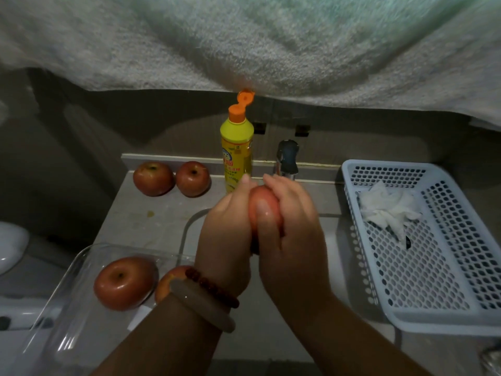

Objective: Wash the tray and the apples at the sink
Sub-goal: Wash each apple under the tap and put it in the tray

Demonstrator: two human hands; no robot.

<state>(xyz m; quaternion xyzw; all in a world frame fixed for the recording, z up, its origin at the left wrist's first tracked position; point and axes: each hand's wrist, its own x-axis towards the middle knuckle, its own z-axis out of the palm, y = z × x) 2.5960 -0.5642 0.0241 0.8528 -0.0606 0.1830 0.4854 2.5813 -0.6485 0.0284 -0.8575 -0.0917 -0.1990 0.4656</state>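
Note:
Over the sink [189,226] both hands hold one red apple [261,206] between them. My left hand [226,234] cups its left side and my right hand [290,226] wraps round its right side, thumb across the front. The faucet [287,160] stands just behind the hands. A clear tray [67,308] sits at the lower left with one whole apple [124,283] in it and a second apple [169,283] partly hidden behind my left wrist. Two more apples [153,179] [193,179] rest on the counter at the back left.
A yellow dish soap bottle [237,153] with its orange cap flipped open stands behind the hands. A white perforated basket [423,245] with a crumpled white tissue [385,210] sits on the right. A pale towel [244,44] hangs across the top. A white toilet edge [10,245] shows at the left.

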